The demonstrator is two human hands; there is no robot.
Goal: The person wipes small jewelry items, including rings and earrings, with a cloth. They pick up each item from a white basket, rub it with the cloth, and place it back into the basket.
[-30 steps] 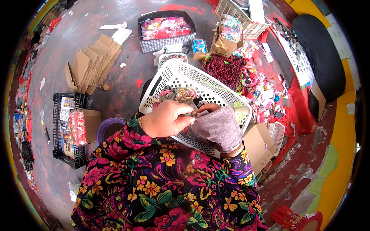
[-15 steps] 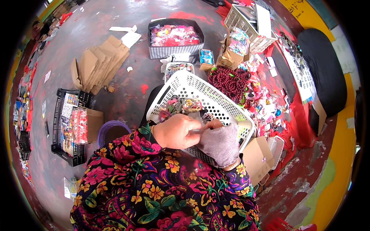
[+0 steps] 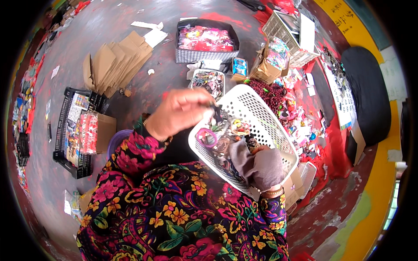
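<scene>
A white perforated plastic basket sits tilted in front of me, holding a heap of small hair-tie-like loops and bands. Among them lies a purple ring. My left hand, bare and smeared by motion, hovers at the basket's left rim; its fingers close on a small dark item whose kind is unclear. Inside the basket's near right part is my right hand in a grey fingerless glove. Its fingers curl over dark pieces, and what they hold is hidden.
Beyond the basket stand a small white tray of mixed pieces, a checked bin of pink packets and a blue-packet box. Dark red beads lie right. At left are a black crate, a purple bucket and folded cardboard.
My hands, together over the basket before, have parted. The left has risen away to the left with the small dark item; the right has gone down into the basket, which appears shifted right in view.
</scene>
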